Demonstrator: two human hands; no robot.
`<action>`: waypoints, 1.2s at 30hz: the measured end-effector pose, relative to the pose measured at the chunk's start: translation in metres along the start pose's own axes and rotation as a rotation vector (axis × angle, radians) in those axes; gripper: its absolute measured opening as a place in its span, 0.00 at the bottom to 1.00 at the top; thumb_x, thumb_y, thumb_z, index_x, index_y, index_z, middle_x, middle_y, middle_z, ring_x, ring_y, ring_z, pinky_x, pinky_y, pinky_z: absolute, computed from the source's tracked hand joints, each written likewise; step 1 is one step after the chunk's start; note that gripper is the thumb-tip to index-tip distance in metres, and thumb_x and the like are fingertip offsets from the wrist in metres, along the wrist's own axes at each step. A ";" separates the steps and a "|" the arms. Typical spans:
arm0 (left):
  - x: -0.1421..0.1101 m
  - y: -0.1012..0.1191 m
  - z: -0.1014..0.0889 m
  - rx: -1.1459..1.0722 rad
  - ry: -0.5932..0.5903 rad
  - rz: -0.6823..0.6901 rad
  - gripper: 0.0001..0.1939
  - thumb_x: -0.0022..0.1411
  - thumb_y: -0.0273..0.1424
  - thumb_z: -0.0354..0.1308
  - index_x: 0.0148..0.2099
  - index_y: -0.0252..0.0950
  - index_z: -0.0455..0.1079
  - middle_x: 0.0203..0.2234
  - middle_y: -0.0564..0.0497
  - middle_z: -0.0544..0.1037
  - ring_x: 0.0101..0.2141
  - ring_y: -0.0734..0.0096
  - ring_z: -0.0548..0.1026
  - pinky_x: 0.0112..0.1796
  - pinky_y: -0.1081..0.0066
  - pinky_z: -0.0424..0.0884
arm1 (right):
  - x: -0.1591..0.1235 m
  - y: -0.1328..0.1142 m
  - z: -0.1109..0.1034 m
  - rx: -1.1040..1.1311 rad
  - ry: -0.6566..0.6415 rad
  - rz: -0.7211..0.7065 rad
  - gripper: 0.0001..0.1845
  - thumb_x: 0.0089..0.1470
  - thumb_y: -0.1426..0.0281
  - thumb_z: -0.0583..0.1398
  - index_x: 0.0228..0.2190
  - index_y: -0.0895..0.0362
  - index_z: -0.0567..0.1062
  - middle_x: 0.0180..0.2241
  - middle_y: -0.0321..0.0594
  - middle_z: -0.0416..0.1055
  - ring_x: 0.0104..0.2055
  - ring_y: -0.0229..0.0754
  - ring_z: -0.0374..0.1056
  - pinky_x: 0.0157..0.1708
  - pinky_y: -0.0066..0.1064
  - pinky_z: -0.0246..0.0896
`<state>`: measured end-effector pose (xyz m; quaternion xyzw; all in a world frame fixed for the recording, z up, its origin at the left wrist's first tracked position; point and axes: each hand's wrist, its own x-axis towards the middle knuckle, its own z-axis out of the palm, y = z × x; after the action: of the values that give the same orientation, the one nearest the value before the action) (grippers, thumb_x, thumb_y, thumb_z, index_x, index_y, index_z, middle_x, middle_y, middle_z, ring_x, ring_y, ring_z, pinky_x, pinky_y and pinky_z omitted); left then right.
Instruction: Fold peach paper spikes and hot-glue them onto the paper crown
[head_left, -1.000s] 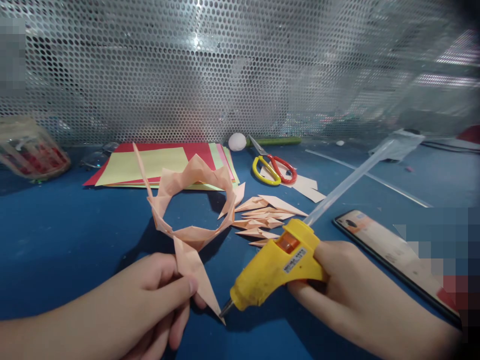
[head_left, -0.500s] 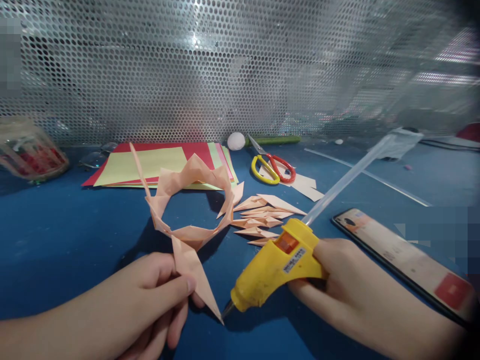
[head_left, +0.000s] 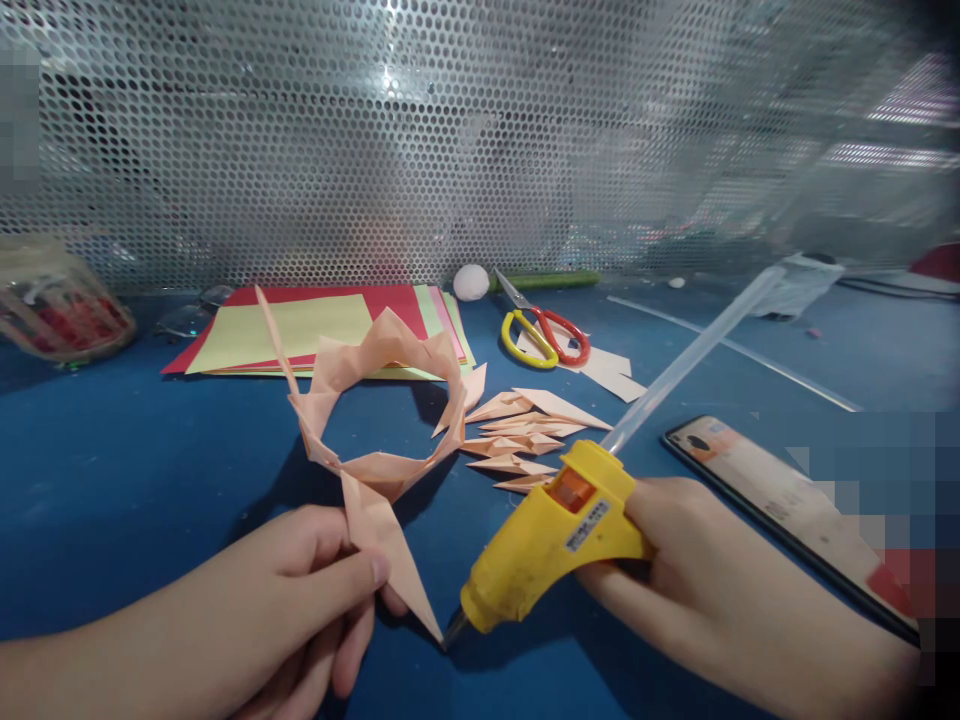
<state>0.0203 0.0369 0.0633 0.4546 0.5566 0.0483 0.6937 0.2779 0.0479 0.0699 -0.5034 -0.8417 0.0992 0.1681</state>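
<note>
Between thumb and fingers, my left hand (head_left: 322,590) pinches a folded peach paper piece (head_left: 390,550), its long point slanting down to the right. My right hand (head_left: 675,570) is wrapped round the handle of a yellow glue gun (head_left: 551,535). The gun's dark nozzle is at the paper's tip; whether they touch is hard to tell. A clear glue stick (head_left: 690,360) juts from the gun's back. Just beyond my left hand stands a ring of folded peach paper (head_left: 382,465), one strip sticking up at its left. Several folded peach pieces (head_left: 517,440) lie right of the ring.
Coloured paper sheets (head_left: 292,330) are stacked behind the ring. Scissors (head_left: 551,340) rest on pale paper scraps (head_left: 607,370). A phone (head_left: 787,520) lies beside my right hand. At the far left is a jar (head_left: 67,305), and a perforated metal screen (head_left: 420,150) closes off the back.
Both hands hold nearly the same pose. The glue gun's nozzle has shifted very slightly down and left, at the paper's tip.
</note>
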 end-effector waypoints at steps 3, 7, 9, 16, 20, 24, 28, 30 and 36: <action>-0.001 0.000 0.000 -0.003 0.005 -0.008 0.24 0.55 0.55 0.56 0.22 0.41 0.59 0.07 0.59 0.60 0.08 0.79 0.56 0.08 0.81 0.45 | 0.000 0.001 0.001 0.010 0.028 -0.034 0.13 0.45 0.74 0.54 0.15 0.50 0.58 0.11 0.30 0.61 0.09 0.34 0.55 0.11 0.27 0.43; -0.004 0.004 0.002 0.007 -0.009 0.001 0.26 0.54 0.56 0.56 0.21 0.41 0.58 0.06 0.58 0.61 0.07 0.81 0.54 0.08 0.81 0.44 | -0.001 0.001 0.002 -0.010 0.082 -0.062 0.14 0.46 0.74 0.54 0.15 0.50 0.57 0.09 0.30 0.59 0.08 0.34 0.54 0.09 0.28 0.41; -0.004 0.004 0.002 0.006 -0.009 0.004 0.26 0.54 0.57 0.56 0.21 0.41 0.58 0.06 0.58 0.61 0.07 0.81 0.53 0.08 0.81 0.43 | -0.001 0.001 0.003 -0.020 0.102 -0.067 0.14 0.46 0.73 0.53 0.14 0.50 0.58 0.09 0.30 0.60 0.08 0.34 0.55 0.08 0.27 0.41; -0.001 0.002 0.000 0.006 -0.008 0.007 0.26 0.55 0.56 0.56 0.21 0.41 0.59 0.06 0.58 0.61 0.07 0.81 0.54 0.08 0.81 0.44 | -0.001 0.002 0.006 0.001 0.103 -0.062 0.14 0.48 0.73 0.51 0.14 0.50 0.60 0.10 0.31 0.64 0.08 0.34 0.59 0.08 0.24 0.46; -0.002 0.003 0.001 0.019 -0.001 -0.001 0.26 0.56 0.56 0.55 0.21 0.40 0.60 0.06 0.58 0.61 0.08 0.81 0.54 0.08 0.80 0.44 | 0.001 0.002 0.004 0.065 0.090 -0.016 0.12 0.46 0.74 0.52 0.15 0.50 0.62 0.10 0.29 0.64 0.09 0.34 0.60 0.08 0.25 0.46; -0.002 0.000 0.000 0.033 -0.026 0.029 0.27 0.57 0.56 0.55 0.20 0.40 0.60 0.06 0.58 0.60 0.07 0.82 0.51 0.08 0.79 0.41 | 0.000 0.004 0.002 0.146 0.043 0.046 0.10 0.43 0.74 0.55 0.16 0.49 0.63 0.11 0.28 0.66 0.10 0.35 0.62 0.09 0.25 0.48; -0.002 0.000 -0.002 0.038 -0.047 0.050 0.29 0.57 0.59 0.55 0.19 0.40 0.60 0.06 0.58 0.60 0.06 0.82 0.49 0.08 0.78 0.41 | -0.004 0.004 0.003 0.113 0.065 0.030 0.11 0.40 0.75 0.56 0.15 0.50 0.61 0.11 0.28 0.66 0.12 0.35 0.63 0.11 0.24 0.51; -0.002 0.001 -0.003 0.047 -0.065 0.050 0.30 0.54 0.61 0.56 0.19 0.40 0.61 0.06 0.58 0.60 0.06 0.82 0.49 0.08 0.78 0.41 | -0.005 0.004 0.003 0.054 0.070 0.001 0.10 0.38 0.76 0.56 0.15 0.50 0.62 0.12 0.28 0.66 0.12 0.34 0.62 0.11 0.25 0.50; 0.005 -0.006 -0.007 0.040 -0.097 0.077 0.32 0.53 0.64 0.53 0.19 0.40 0.61 0.06 0.57 0.62 0.06 0.81 0.50 0.08 0.76 0.42 | -0.003 0.003 0.002 0.040 -0.070 0.047 0.09 0.40 0.76 0.56 0.15 0.51 0.66 0.13 0.28 0.70 0.13 0.35 0.65 0.13 0.25 0.51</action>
<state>0.0136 0.0401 0.0559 0.4912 0.5053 0.0417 0.7083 0.2803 0.0466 0.0662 -0.5160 -0.8328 0.1372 0.1462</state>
